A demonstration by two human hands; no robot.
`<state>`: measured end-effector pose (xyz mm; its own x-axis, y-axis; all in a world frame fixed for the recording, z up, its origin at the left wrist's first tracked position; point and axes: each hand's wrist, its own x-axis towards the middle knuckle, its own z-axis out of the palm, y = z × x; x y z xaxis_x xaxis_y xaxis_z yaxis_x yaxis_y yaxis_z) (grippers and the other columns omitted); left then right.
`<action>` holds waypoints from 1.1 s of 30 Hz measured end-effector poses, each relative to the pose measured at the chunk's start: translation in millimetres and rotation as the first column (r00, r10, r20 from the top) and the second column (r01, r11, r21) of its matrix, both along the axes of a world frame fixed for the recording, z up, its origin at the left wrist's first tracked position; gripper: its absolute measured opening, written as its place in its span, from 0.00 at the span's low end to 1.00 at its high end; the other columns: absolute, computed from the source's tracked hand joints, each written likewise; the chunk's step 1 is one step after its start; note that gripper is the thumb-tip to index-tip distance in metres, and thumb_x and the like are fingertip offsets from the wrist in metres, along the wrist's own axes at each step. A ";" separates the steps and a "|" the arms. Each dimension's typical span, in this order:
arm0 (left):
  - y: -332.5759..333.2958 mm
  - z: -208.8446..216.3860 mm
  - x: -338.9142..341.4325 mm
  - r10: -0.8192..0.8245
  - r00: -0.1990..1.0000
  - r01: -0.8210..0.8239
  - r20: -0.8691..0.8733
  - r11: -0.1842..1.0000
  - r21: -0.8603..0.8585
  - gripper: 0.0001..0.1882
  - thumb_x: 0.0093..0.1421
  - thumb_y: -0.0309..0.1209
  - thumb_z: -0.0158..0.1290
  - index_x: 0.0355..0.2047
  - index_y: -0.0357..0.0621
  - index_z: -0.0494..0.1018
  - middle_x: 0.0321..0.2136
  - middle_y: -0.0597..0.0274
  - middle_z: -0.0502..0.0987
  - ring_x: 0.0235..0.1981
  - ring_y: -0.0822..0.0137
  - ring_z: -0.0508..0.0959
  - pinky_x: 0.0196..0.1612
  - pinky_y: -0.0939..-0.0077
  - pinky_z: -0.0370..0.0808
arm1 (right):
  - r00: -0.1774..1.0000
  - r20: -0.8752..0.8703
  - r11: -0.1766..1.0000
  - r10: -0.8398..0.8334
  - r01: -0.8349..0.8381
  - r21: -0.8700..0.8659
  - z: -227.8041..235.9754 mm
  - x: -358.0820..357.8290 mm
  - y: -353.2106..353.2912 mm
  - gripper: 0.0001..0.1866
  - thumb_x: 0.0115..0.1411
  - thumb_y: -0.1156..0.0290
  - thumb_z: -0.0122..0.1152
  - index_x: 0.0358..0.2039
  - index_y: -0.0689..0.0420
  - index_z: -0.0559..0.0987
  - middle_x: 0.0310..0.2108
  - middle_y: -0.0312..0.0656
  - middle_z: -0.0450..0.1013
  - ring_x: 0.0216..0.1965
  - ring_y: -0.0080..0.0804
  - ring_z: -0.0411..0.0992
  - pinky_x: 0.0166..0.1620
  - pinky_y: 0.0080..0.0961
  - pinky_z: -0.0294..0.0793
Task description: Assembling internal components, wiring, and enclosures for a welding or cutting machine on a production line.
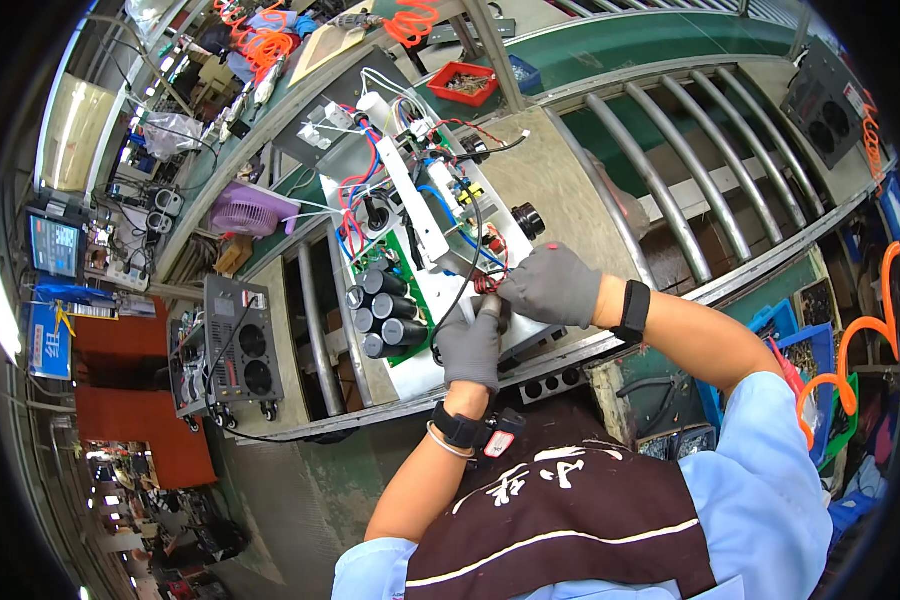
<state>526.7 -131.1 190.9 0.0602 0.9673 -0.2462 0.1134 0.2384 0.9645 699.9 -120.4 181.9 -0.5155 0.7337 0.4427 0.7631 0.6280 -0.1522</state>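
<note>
My left hand (469, 347), in a grey glove, is closed at the near edge of an opened electrical chassis (410, 380). My right hand (553, 286), gloved alike, is closed just right of it, and the fingertips of both nearly meet. A small bundle of red wire (486, 284) shows right at the fingers. What either hand grips is hidden behind the fingers. A black cable (467, 275) loops down beside my left hand. On the chassis stand a green circuit board (417, 330) with several black capacitors (388, 306), a white bracket (410, 195) and red and blue wires.
The chassis rests on a board (555, 185) on the roller conveyor (680, 190). Finished-looking dark units with fans stand at left (235, 345) and far right (825, 105). A red parts tray (463, 84) and a purple basket (245, 210) lie beyond. Blue bins (805, 355) and an orange coiled hose (845, 380) are at right.
</note>
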 end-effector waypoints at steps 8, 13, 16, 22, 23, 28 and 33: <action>3.6 -12.3 -4.0 -0.047 0.983 0.067 -0.176 0.992 0.109 0.12 0.62 0.35 0.57 0.29 0.37 0.78 0.19 0.66 0.76 0.18 0.79 0.68 0.21 0.82 0.62 | 0.969 -0.246 0.996 -0.034 0.053 0.070 -15.4 -2.5 2.9 0.06 0.50 0.62 0.62 0.23 0.47 0.75 0.16 0.36 0.72 0.19 0.38 0.74 0.22 0.36 0.70; 4.7 -11.6 -8.0 -0.083 0.956 0.132 -0.283 0.978 0.160 0.12 0.63 0.35 0.56 0.33 0.37 0.78 0.19 0.68 0.75 0.18 0.80 0.67 0.22 0.81 0.63 | 0.950 -0.312 0.996 -0.016 0.041 0.074 -17.5 -1.5 3.7 0.08 0.49 0.63 0.64 0.22 0.48 0.74 0.15 0.37 0.71 0.17 0.40 0.73 0.21 0.37 0.70; 3.6 -7.2 -11.8 -0.110 0.973 0.128 -0.205 0.989 0.076 0.11 0.64 0.35 0.55 0.35 0.37 0.78 0.20 0.67 0.75 0.17 0.79 0.67 0.20 0.81 0.62 | 0.955 -0.294 0.995 0.031 -0.001 0.102 -17.3 1.4 5.4 0.07 0.50 0.64 0.63 0.22 0.48 0.74 0.15 0.37 0.70 0.18 0.40 0.72 0.22 0.37 0.69; 3.8 0.9 -16.5 -0.125 0.991 0.121 -0.046 0.989 -0.081 0.11 0.65 0.34 0.54 0.35 0.37 0.77 0.20 0.65 0.75 0.15 0.79 0.67 0.17 0.82 0.61 | 0.978 -0.197 0.993 0.070 -0.051 0.102 -16.2 3.8 7.9 0.06 0.51 0.66 0.61 0.22 0.48 0.74 0.16 0.37 0.71 0.20 0.39 0.73 0.26 0.37 0.71; 3.6 1.1 -16.6 -0.121 0.992 0.120 -0.018 0.990 -0.081 0.11 0.65 0.33 0.54 0.35 0.37 0.77 0.20 0.64 0.75 0.14 0.78 0.67 0.17 0.82 0.60 | 0.982 -0.177 0.993 0.071 -0.054 0.101 -15.6 3.9 8.1 0.05 0.51 0.66 0.60 0.22 0.48 0.74 0.16 0.37 0.71 0.21 0.39 0.73 0.26 0.37 0.71; 2.2 -2.3 -15.1 -0.084 0.995 0.088 0.051 0.994 -0.069 0.11 0.65 0.33 0.54 0.34 0.36 0.76 0.20 0.63 0.76 0.14 0.78 0.67 0.16 0.82 0.59 | 0.993 -0.097 0.993 0.073 -0.063 0.096 -9.4 5.0 8.0 0.05 0.53 0.65 0.57 0.22 0.48 0.74 0.17 0.37 0.72 0.22 0.38 0.74 0.26 0.36 0.71; 2.0 -9.1 -12.6 -0.074 0.997 0.074 0.012 0.997 0.025 0.10 0.65 0.32 0.54 0.33 0.36 0.76 0.20 0.65 0.75 0.14 0.79 0.66 0.16 0.83 0.59 | 0.999 0.001 0.999 0.033 -0.033 0.022 -2.9 4.4 6.2 0.06 0.54 0.65 0.56 0.22 0.48 0.74 0.18 0.38 0.73 0.23 0.38 0.75 0.26 0.37 0.72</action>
